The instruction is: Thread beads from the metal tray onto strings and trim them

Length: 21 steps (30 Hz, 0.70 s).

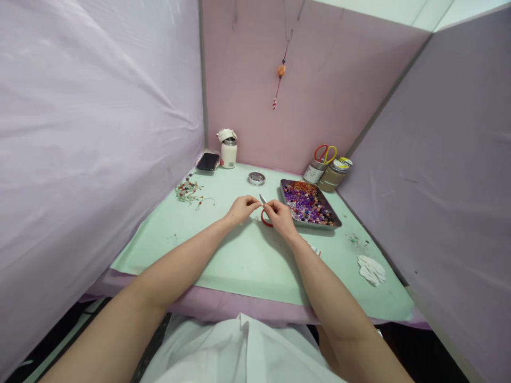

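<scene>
Over the middle of the table, my left hand is closed in a pinch, its fingertips almost meeting those of the other hand. What it pinches is too small to make out. My right hand is closed around small red-handled scissors; the blade points away past the fingertips and one handle loop shows below them. The fingers hide the middle of the scissors. Just right of this hand lies a metal tray of mostly purple beads with orange thread at its back.
A round tin sits beyond my hands. Beaded strands lie left, below a phone and white bottle. Two jars stand back right, one holding scissors. A white glove lies right; a beaded cord hangs above.
</scene>
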Available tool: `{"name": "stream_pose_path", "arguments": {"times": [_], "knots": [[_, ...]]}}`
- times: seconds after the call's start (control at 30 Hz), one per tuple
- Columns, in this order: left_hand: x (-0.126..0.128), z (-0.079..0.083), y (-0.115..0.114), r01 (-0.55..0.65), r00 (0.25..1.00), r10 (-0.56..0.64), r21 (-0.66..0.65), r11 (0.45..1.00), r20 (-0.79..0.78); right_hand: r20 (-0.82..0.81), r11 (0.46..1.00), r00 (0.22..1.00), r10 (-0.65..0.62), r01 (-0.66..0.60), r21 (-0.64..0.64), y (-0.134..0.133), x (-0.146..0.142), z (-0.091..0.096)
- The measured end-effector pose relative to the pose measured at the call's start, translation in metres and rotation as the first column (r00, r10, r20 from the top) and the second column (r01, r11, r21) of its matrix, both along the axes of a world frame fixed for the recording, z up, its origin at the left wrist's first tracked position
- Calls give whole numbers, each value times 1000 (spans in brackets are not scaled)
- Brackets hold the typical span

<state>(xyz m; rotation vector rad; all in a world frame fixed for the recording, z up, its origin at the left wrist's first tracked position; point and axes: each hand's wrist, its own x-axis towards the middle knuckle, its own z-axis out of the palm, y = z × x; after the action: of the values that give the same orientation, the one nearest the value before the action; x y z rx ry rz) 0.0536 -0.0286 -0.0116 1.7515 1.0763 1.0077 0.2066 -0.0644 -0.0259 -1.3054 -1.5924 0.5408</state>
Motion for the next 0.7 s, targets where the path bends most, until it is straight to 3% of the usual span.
{"name": "stream_pose_path", "arguments": {"times": [0.17,0.47,0.7], "knots": [[-2,3,-2,15,1000,-15,-44,999,1,-47,1000,999,24,-25,-17,2,1,-3],[-6,-10,12,111,992,-109,28,993,-61,-43,999,999,19,-21,-37,1,4,0],[-6,-9,11,185,981,-184,6,983,-64,-77,996,996,54,-60,-70,1,2,-1]]}}
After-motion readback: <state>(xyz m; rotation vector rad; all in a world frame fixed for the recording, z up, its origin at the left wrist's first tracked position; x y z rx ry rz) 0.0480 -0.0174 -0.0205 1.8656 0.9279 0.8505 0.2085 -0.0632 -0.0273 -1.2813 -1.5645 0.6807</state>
